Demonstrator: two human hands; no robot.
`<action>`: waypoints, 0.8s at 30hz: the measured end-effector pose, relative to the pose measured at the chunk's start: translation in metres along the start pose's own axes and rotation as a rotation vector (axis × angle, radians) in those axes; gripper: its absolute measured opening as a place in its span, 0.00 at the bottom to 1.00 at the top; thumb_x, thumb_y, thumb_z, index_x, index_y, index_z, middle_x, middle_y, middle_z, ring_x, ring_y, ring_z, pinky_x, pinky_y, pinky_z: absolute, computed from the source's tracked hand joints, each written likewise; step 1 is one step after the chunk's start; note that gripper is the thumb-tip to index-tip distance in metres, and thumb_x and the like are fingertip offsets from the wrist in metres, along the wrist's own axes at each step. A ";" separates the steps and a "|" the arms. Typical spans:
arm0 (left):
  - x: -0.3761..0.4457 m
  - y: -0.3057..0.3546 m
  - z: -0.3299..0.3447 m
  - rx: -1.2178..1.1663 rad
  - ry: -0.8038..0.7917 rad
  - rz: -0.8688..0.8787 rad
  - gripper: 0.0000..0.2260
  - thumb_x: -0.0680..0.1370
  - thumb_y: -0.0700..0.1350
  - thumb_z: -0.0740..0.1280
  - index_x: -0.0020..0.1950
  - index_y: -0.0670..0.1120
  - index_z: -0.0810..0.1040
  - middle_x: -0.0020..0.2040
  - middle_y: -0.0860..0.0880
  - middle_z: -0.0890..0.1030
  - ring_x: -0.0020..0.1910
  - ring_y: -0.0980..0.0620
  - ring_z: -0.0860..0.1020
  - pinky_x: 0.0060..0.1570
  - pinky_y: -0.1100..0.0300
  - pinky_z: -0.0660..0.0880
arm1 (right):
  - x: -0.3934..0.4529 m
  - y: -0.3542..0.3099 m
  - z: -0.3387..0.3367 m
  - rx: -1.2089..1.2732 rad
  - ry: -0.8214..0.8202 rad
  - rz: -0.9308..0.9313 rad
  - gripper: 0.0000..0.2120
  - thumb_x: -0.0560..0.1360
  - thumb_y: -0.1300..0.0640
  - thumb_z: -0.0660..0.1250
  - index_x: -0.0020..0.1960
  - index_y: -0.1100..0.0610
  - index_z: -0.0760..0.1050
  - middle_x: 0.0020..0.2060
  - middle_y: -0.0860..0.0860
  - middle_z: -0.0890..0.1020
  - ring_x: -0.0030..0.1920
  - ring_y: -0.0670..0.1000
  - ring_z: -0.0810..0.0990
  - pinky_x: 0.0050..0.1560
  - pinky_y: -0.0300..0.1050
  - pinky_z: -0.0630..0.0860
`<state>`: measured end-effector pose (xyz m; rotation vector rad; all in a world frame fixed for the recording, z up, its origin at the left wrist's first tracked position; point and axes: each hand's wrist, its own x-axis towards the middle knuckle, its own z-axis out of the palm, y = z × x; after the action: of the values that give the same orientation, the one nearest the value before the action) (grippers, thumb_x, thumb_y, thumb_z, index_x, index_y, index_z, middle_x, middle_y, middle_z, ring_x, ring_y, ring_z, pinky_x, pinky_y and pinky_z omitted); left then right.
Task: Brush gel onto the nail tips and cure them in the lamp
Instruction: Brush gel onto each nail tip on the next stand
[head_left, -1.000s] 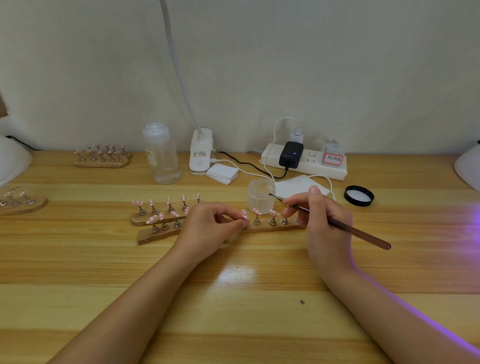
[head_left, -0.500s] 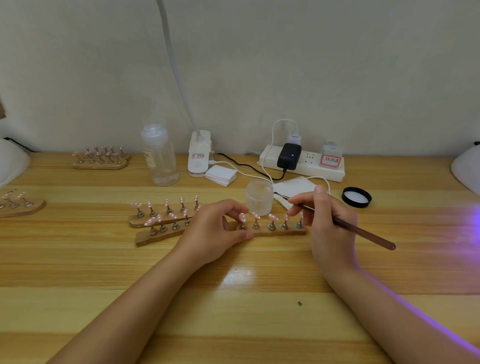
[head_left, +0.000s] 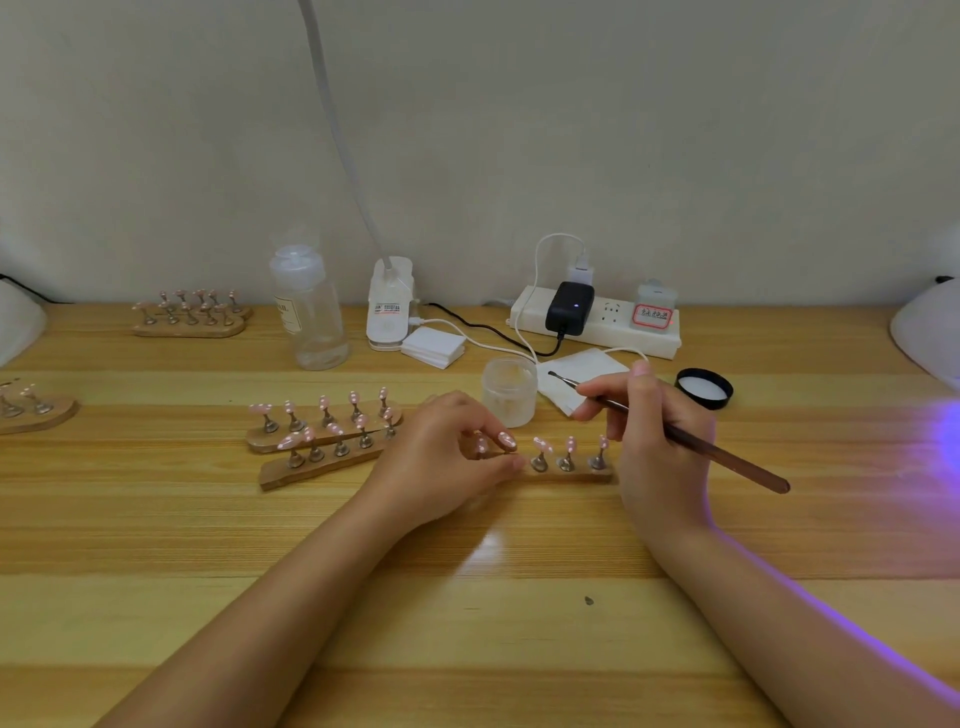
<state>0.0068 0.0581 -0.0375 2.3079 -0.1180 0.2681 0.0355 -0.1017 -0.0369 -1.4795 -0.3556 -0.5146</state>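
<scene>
A wooden holder strip (head_left: 569, 474) with pink nail tips on metal stands lies in the middle of the table. My left hand (head_left: 447, 457) pinches a stand with a nail tip (head_left: 506, 440) at the strip's left end. My right hand (head_left: 657, 441) grips a thin brown brush (head_left: 727, 457), its tip pointing left near the open frosted gel jar (head_left: 509, 389). Two more strips of nail tips (head_left: 324, 434) lie just left of my left hand. A white curing lamp (head_left: 930, 332) sits at the far right edge, with purple light on the table beside it.
The jar's black lid (head_left: 705, 387) lies right of a white wipe (head_left: 582, 376). At the back stand a clear bottle (head_left: 309, 306), a desk lamp base (head_left: 389, 304), a pad stack (head_left: 434, 347) and a power strip (head_left: 595, 322). More nail-tip holders (head_left: 189, 314) rest back left and another holder (head_left: 36, 408) at the left edge.
My left hand has slid right along the strip and now pinches a stand. My right hand with the brush has shifted slightly right and up.
</scene>
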 end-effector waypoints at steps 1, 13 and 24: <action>-0.001 -0.001 0.000 -0.028 0.004 -0.003 0.07 0.68 0.49 0.74 0.37 0.57 0.77 0.41 0.57 0.76 0.43 0.62 0.73 0.42 0.69 0.69 | 0.000 0.000 0.000 0.002 -0.002 0.000 0.19 0.77 0.55 0.54 0.34 0.53 0.79 0.27 0.47 0.79 0.28 0.40 0.74 0.28 0.29 0.68; -0.003 -0.001 0.005 -0.009 0.034 0.096 0.08 0.70 0.44 0.72 0.35 0.57 0.77 0.36 0.56 0.79 0.39 0.59 0.74 0.40 0.62 0.71 | -0.001 0.001 0.001 -0.015 -0.025 -0.022 0.18 0.77 0.55 0.54 0.35 0.53 0.78 0.28 0.49 0.79 0.29 0.39 0.75 0.30 0.29 0.68; -0.007 0.000 0.004 -0.277 0.387 0.268 0.06 0.68 0.37 0.73 0.41 0.47 0.82 0.42 0.58 0.82 0.44 0.63 0.79 0.49 0.70 0.73 | 0.001 0.000 -0.001 -0.059 -0.075 -0.018 0.14 0.78 0.56 0.60 0.36 0.50 0.78 0.30 0.48 0.81 0.28 0.39 0.73 0.30 0.32 0.69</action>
<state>0.0007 0.0551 -0.0423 1.9250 -0.2514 0.7778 0.0363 -0.1033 -0.0367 -1.5564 -0.4163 -0.4884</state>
